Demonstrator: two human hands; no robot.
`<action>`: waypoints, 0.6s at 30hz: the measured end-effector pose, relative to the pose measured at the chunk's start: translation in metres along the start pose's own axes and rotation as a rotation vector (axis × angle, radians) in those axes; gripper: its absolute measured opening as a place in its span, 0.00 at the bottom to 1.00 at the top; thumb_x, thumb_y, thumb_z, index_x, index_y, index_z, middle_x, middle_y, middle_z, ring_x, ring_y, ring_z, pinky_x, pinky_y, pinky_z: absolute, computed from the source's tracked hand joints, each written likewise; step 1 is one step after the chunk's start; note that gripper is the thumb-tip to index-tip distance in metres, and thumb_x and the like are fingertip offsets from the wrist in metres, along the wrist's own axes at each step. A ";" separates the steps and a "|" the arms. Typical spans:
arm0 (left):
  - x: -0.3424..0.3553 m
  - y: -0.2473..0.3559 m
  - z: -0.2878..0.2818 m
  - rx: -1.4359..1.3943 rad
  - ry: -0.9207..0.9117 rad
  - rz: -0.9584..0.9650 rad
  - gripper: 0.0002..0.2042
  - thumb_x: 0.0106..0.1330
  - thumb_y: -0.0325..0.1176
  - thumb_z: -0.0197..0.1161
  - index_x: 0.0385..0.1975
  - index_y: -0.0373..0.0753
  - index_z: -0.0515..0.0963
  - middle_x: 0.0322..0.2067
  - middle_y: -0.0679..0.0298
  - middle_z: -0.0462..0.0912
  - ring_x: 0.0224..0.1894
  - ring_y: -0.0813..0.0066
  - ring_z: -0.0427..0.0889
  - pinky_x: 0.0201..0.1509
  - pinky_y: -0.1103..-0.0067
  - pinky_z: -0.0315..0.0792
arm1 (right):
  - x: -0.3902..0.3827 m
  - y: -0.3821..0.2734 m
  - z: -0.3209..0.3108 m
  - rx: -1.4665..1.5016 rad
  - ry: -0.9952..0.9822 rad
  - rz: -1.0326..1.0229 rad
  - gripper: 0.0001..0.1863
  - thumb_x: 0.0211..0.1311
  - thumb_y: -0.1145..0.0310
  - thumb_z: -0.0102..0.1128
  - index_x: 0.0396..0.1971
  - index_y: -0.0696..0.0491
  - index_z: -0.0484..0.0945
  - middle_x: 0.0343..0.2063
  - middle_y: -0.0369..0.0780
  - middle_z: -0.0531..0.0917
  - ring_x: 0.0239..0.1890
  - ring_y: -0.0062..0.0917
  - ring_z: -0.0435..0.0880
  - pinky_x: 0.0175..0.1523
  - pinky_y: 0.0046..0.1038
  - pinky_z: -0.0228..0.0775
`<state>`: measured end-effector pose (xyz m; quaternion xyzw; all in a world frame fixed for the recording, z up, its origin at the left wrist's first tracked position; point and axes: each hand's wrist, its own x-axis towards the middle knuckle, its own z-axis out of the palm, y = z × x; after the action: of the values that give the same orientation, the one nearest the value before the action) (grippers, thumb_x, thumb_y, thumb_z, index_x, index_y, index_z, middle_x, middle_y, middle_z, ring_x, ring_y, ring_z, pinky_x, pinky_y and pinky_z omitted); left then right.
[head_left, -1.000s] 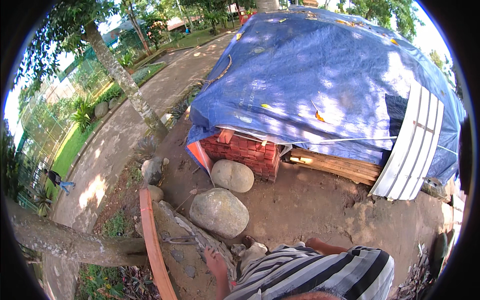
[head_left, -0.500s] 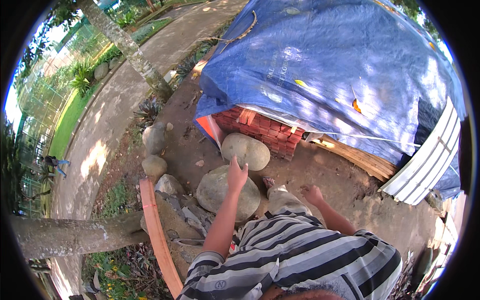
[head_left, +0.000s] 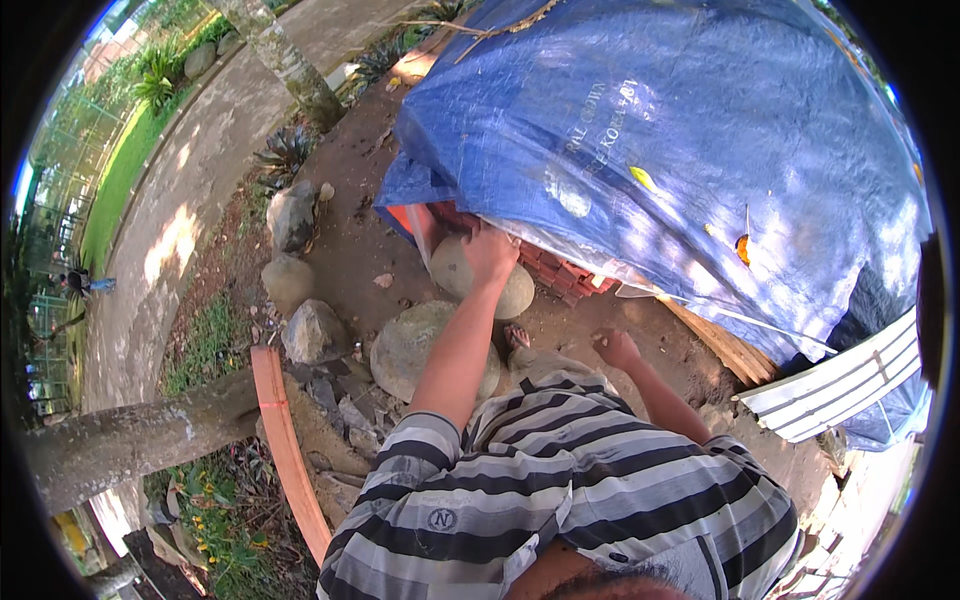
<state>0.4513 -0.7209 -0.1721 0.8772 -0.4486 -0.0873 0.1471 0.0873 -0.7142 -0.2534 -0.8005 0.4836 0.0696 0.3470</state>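
Note:
My left hand (head_left: 490,252) reaches forward over a large rounded boulder (head_left: 449,264) to the lower edge of a blue tarp (head_left: 520,130). Its fingers are closed at that edge, seemingly on the tarp, though the fingertips are partly hidden. Beneath the edge shows a stack of red bricks (head_left: 562,275), with whitish plastic sheet (head_left: 548,243) along its top. Out to the right, my right hand (head_left: 617,349) hangs above the dirt with loosely curled fingers and nothing visible in it. A second big boulder (head_left: 415,345) lies below my left forearm.
Smaller rocks (head_left: 290,217) line the left side, beside a curved wooden plank (head_left: 280,430) and a tree trunk (head_left: 150,440). Wooden boards (head_left: 722,345) and a white corrugated sheet (head_left: 840,375) stick out at right. A person (head_left: 85,284) is on the far-left path.
My left hand has moved forward from over the boulders to the tarp's edge. My right hand has curled more. The view has shifted, and I am closer to the tarp.

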 end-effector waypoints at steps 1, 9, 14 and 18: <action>-0.001 -0.002 0.000 0.018 0.038 0.007 0.29 0.56 0.48 0.74 0.56 0.41 0.78 0.53 0.58 0.82 0.54 0.58 0.83 0.56 0.58 0.74 | 0.012 -0.008 -0.003 0.006 -0.004 -0.033 0.17 0.62 0.57 0.63 0.48 0.48 0.85 0.40 0.49 0.88 0.43 0.46 0.88 0.50 0.43 0.79; -0.097 -0.041 -0.030 -0.009 -0.008 -0.082 0.30 0.53 0.46 0.77 0.52 0.43 0.71 0.47 0.58 0.84 0.51 0.57 0.85 0.56 0.58 0.74 | 0.024 -0.080 0.011 0.150 -0.113 -0.172 0.20 0.64 0.58 0.61 0.51 0.53 0.83 0.39 0.50 0.88 0.43 0.42 0.89 0.51 0.41 0.80; -0.212 -0.088 -0.052 -0.043 -0.079 -0.178 0.30 0.52 0.46 0.76 0.53 0.43 0.72 0.45 0.58 0.85 0.50 0.56 0.85 0.56 0.59 0.73 | 0.021 -0.116 0.036 0.580 -0.380 0.139 0.30 0.72 0.49 0.57 0.65 0.54 0.73 0.51 0.47 0.85 0.48 0.38 0.87 0.52 0.42 0.79; -0.323 -0.122 -0.069 -0.042 -0.118 -0.235 0.27 0.55 0.47 0.74 0.51 0.43 0.73 0.43 0.57 0.86 0.47 0.55 0.85 0.54 0.61 0.74 | 0.024 -0.144 0.043 1.281 -0.392 0.274 0.42 0.72 0.35 0.48 0.74 0.50 0.60 0.64 0.45 0.76 0.60 0.40 0.79 0.64 0.46 0.70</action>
<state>0.3756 -0.3789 -0.1414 0.9138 -0.3489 -0.1645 0.1276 0.2281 -0.6627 -0.2258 -0.3413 0.4547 -0.0435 0.8215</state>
